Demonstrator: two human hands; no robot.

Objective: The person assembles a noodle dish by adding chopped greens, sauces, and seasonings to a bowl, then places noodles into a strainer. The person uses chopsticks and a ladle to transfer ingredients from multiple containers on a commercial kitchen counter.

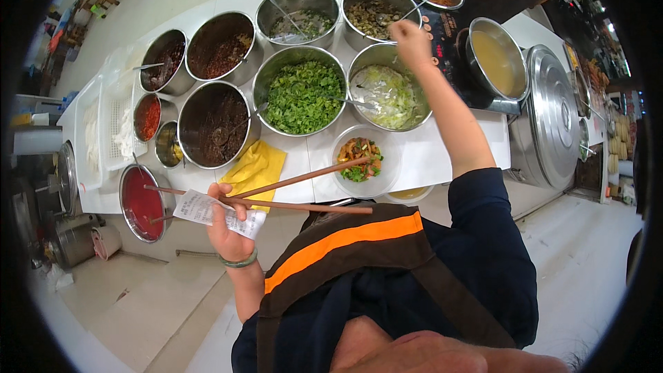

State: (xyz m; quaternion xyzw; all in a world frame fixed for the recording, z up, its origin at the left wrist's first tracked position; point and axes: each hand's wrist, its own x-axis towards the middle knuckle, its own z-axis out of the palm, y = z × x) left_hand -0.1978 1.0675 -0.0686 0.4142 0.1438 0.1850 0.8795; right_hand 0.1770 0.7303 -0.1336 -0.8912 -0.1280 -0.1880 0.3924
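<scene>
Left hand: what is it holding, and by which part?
The left hand holds two chopsticks, somewhat left of mid-length, and a paper slip near its middle.

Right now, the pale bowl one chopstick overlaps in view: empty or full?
Neither, partly filled: chopped orange and green food sits in the middle of the pale bowl, bare surface showing around it.

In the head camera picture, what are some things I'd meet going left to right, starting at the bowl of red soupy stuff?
Steel bowl of red liquid, left hand, pot of chopped green leaves, clear bowl of chopped food, right hand, pan of yellow liquid, large lidded pot.
</scene>
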